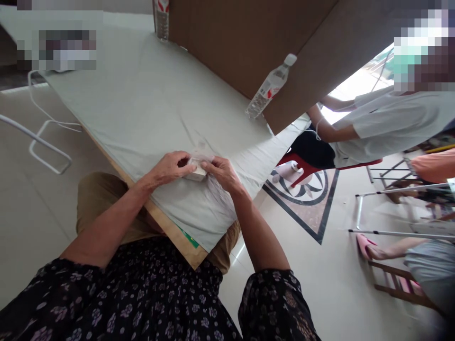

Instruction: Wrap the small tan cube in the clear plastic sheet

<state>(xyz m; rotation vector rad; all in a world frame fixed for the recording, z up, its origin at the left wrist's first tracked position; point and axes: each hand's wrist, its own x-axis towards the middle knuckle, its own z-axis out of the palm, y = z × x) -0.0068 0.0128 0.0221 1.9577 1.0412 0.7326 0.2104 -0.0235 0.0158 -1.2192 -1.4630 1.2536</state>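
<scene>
Between my hands, low over the cloth-covered table (142,94), is a small whitish box (196,177) with thin clear plastic (202,150) around its top. My left hand (171,167) grips the box's left side, thumb on top. From the right, my right hand (221,171) pinches the box's upper edge with the thumb bent over it. More see-through plastic (218,192) hangs below my right hand. Fine detail of the box, such as any print, is too blurred to make out.
A large brown cardboard box (241,42) stands across the table. Against it are a water bottle (272,87) and another bottle (162,21). A person in a white shirt (398,123) sits at the right; other people sit behind. The table's wooden edge (177,241) faces me.
</scene>
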